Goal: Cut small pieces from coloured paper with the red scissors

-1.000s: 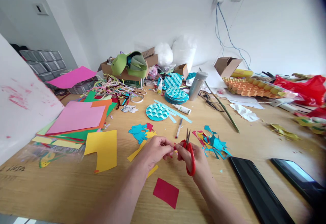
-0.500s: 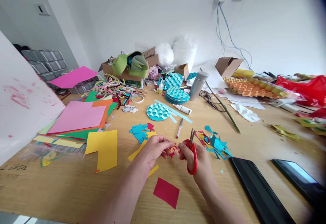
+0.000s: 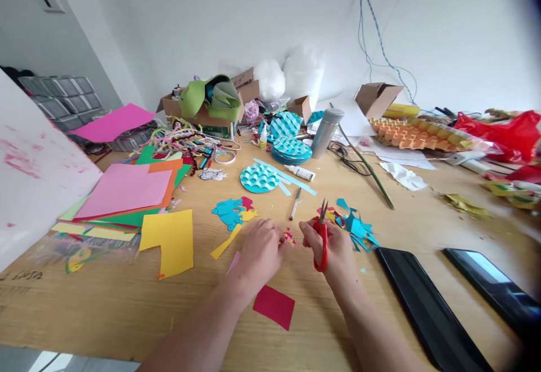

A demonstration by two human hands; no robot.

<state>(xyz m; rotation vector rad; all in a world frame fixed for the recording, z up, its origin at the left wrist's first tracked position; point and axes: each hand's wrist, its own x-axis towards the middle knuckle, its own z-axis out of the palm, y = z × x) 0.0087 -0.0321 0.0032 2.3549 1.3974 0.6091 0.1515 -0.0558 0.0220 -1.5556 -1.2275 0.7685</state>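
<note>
My right hand (image 3: 336,242) holds a pair of red-handled scissors (image 3: 322,245), the blades pointing up and away from me. My left hand (image 3: 264,245) is low over the table, back upward, with its fingers curled in; whatever they pinch is hidden. Right beside its fingertips lies a small heap of red, yellow and pink paper bits (image 3: 289,238). A piece of pink paper (image 3: 234,262) shows at the left edge of that hand. Nearer me is a dark red paper rectangle (image 3: 274,307). Blue, red and yellow paper fish (image 3: 230,213) lie beyond my left hand.
Blue paper scraps (image 3: 358,230) lie past my right hand, near a black phone-like slab (image 3: 416,299). A pen (image 3: 295,204), a scalloped blue disc (image 3: 258,178) and a metal flask (image 3: 326,134) stand or lie farther back. Yellow paper (image 3: 177,245) and stacked coloured sheets (image 3: 122,191) are leftward.
My left hand has come down with its back turned up, and the paper bits lie in a tighter heap. The pink piece has come into view. My right hand still holds the scissors.
</note>
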